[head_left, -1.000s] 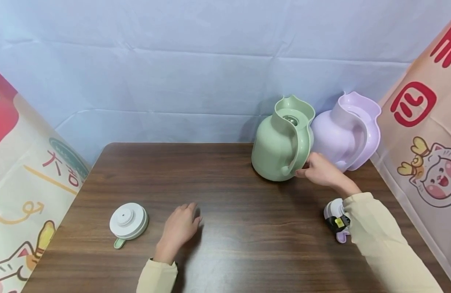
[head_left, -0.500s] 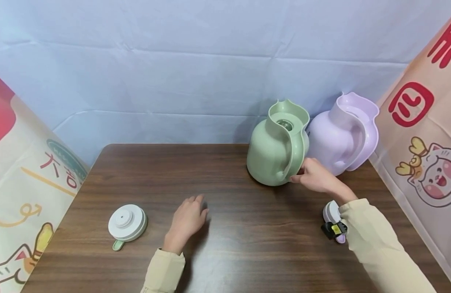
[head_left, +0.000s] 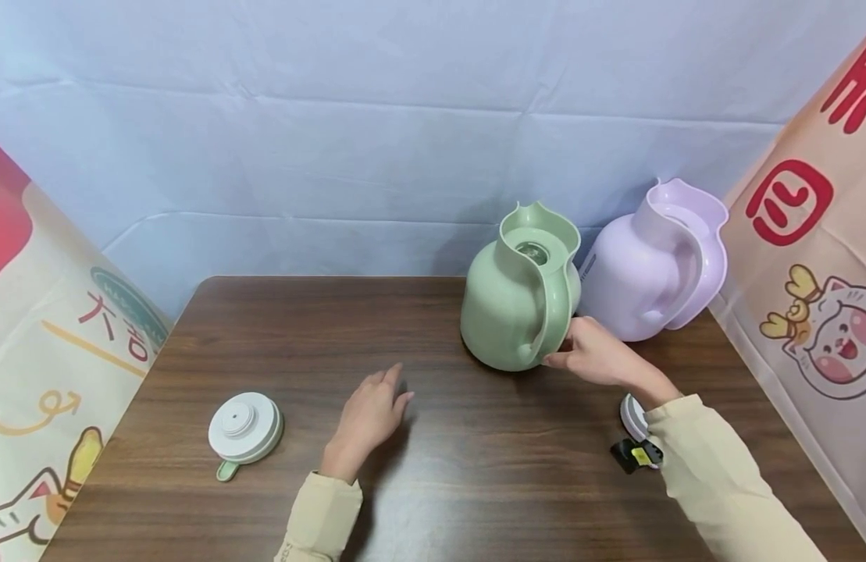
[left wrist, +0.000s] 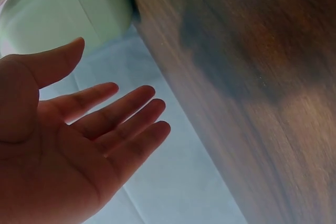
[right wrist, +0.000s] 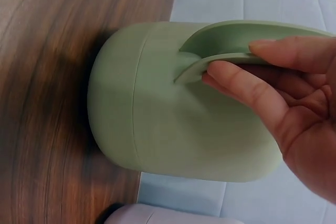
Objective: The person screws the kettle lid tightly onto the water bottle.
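A green vacuum jug (head_left: 499, 312) stands upright toward the back right of the table, its lidless mouth showing a round opening. My right hand (head_left: 597, 351) pinches the lower part of its handle (right wrist: 210, 62) between thumb and fingers, as the right wrist view shows. My left hand (head_left: 369, 414) hovers over the middle of the table with fingers extended, holding nothing; its palm (left wrist: 58, 166) shows in the left wrist view. A white stopper (head_left: 244, 428) with a green tab lies at the left of the table.
A lilac vacuum jug (head_left: 632, 273) stands behind and to the right of the green one. Another white stopper (head_left: 635, 417) lies at the right, partly hidden by my right sleeve and a black wrist mount (head_left: 636, 454). A pale cloth (head_left: 334, 156) hangs behind the table.
The green jug has slid left and toward me with my right hand on its handle, widening the gap to the lilac jug. My left hand has moved right and slightly forward.
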Available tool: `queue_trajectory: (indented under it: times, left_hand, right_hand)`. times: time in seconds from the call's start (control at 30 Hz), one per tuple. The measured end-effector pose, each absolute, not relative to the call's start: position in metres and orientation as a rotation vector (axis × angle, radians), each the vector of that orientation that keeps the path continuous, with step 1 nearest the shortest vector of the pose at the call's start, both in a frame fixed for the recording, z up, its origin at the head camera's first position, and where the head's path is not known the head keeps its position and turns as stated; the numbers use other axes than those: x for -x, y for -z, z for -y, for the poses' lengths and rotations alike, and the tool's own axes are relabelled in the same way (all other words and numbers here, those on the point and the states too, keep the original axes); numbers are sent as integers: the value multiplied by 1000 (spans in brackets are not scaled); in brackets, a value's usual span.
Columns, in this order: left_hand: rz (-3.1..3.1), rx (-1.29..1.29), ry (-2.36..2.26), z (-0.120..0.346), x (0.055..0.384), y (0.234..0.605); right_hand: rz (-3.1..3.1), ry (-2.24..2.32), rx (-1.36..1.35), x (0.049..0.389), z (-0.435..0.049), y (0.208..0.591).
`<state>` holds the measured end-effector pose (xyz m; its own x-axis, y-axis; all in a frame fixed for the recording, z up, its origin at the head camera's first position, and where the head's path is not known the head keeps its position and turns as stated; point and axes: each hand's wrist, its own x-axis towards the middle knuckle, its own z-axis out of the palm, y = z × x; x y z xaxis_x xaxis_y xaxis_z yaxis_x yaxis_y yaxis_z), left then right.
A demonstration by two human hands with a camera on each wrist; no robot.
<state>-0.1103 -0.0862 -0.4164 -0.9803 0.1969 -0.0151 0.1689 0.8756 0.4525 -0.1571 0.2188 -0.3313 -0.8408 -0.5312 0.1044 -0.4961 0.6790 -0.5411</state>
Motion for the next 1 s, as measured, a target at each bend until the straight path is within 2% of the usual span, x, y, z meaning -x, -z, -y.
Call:
queue_trajectory:
  times: [1.0]
  left_hand:
    - [-2910,-389,-936,74,118,412]
  right_hand:
    - [-2595,975,1063,125,-180,332]
